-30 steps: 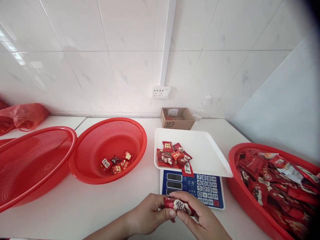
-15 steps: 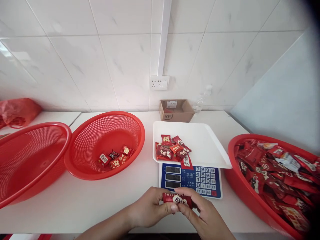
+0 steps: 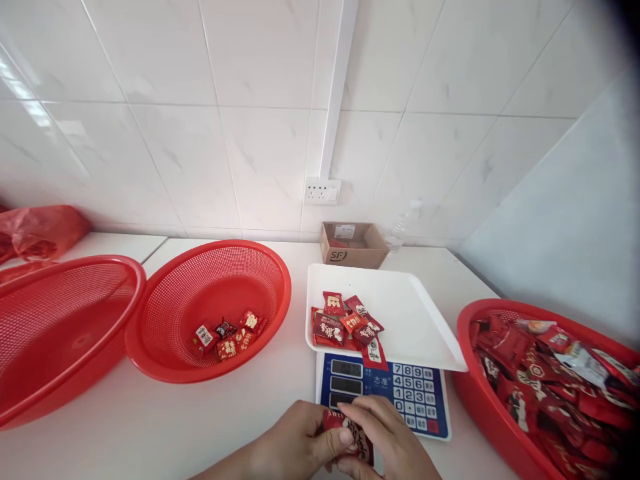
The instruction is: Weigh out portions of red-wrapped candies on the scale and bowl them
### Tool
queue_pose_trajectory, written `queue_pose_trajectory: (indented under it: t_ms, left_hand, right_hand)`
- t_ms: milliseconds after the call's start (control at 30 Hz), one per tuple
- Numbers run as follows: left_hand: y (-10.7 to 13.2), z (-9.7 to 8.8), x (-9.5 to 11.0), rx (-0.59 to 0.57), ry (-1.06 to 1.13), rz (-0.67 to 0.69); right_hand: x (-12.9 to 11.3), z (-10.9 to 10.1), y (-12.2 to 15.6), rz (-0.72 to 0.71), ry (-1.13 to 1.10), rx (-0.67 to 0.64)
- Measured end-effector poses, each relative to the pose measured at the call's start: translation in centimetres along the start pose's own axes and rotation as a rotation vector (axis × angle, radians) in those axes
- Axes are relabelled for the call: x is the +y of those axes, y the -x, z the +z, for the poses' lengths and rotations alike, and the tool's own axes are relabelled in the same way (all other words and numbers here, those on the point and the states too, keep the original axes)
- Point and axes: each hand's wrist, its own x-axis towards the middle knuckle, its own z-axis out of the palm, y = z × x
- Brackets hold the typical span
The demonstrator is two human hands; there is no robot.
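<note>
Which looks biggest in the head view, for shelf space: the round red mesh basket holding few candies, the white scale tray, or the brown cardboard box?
1. Round red mesh basket
2. White scale tray
3. Brown cardboard box, though it sits farthest back, which shrinks it.

White desk (image 3: 210, 413) against a tiled wall

On it: two red baskets (image 3: 210, 307) (image 3: 60, 327), a scale (image 3: 385, 390), a cardboard box (image 3: 353, 244), a candy-filled basket (image 3: 545, 387).
</note>
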Motion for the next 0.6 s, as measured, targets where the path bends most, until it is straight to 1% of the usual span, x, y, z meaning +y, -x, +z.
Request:
queue_pose_trajectory:
  t_ms: [67,133,200,300,333,400,467,600]
  left_hand:
    - [0.1,-0.1,0.0,0.018,-0.021,0.017]
    - [0.3,-0.3,0.2,0.06,-0.063,0.035]
    - [0.6,-0.5,0.4,0.101,-0.112,0.042]
    - [1.1,-0.8,0.7,0.127,-0.165,0.037]
    - [1.2,-0.9,0.7,0.125,-0.173,0.039]
    - [1.3,-0.9,0.6,0.112,-0.171,0.046]
    - [1.4,-1.0,0.5,0.099,-0.168,0.045]
    - [1.9,-1.1,0.3,0.095,-0.206,0.009]
  right_hand:
    - [0.1,-0.2,0.1,-0.016,-0.028,0.013]
    - [0.5,-0.9,0.1,0.036,-0.047,0.04]
    - [1.4,-2.0,-0.1,0.177,-0.049,0.11]
    - [3.4,-4.2,-1.4,0.394,-0.043,0.291]
    - [4.2,-4.8,-2.2,0.436,-0.047,0.347]
    - [5.6,-5.9,-3.8,0.477,-0.07,0.405]
    - [6.7,-6.4,-5.7,0.478,-0.122,0.382]
    - [8.0,-6.1,-9.0,0.457,-0.23,0.253]
